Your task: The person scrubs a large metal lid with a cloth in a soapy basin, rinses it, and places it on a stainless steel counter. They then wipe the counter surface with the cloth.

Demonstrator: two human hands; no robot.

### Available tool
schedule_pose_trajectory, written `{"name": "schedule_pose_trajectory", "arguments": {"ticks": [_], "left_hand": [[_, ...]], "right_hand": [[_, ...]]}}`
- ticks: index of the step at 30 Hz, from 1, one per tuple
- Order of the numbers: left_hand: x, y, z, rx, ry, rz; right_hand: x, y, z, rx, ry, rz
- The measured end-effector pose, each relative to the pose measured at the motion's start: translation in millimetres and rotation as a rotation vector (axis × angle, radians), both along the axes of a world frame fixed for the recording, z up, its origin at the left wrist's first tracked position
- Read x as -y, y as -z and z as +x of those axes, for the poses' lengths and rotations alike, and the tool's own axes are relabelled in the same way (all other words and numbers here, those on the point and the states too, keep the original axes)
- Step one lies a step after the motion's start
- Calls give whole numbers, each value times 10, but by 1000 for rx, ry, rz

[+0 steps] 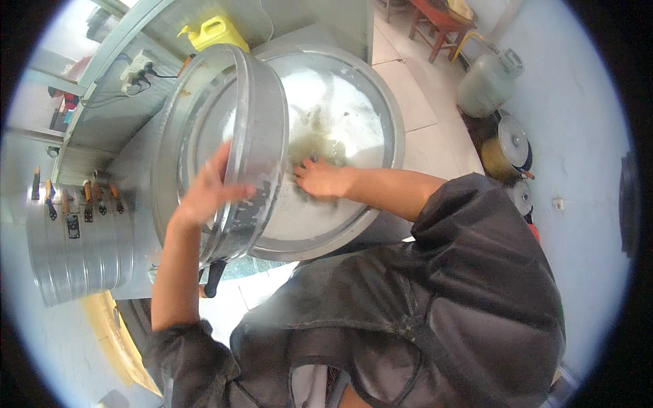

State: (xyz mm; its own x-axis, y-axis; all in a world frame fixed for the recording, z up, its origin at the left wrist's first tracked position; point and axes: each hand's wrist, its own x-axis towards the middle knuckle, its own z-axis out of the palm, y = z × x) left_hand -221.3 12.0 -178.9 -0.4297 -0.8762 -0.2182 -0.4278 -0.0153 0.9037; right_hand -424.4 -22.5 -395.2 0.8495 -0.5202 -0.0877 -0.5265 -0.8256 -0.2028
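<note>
A deep round metal ring (262,129), like a steamer tier, is tilted over the left side of a wide, shallow metal basin (398,129). My left hand (209,189) grips the ring's near rim, its thumb along the outer wall and its fingers by the edge; it is slightly blurred. Inside the basin, my right hand (323,179) is low at the middle, fingers bent and somewhat apart. Beside its fingertips lies a murky brownish patch (316,144) on the whitish, wet-looking surface. I see nothing held in the right hand, though its palm side is hidden.
Behind the ring stands a yellow jug (219,32), with a power socket (138,71) and cords to its left. At far left, several handled tools (88,192) hang against a ribbed metal drum (81,248). A gas cylinder (484,85), lidded pot (513,139) and red stool (442,19) line the right.
</note>
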Motion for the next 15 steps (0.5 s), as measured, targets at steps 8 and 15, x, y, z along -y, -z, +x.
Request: {"name": "schedule_pose_trajectory", "arguments": {"ticks": [8, 15], "left_hand": [[-901, 171, 683, 127, 45, 237], [-939, 243, 726, 36, 63, 266]], "right_hand": [[635, -643, -473, 690, 696, 645], [973, -2061, -148, 1016, 440, 401]]}}
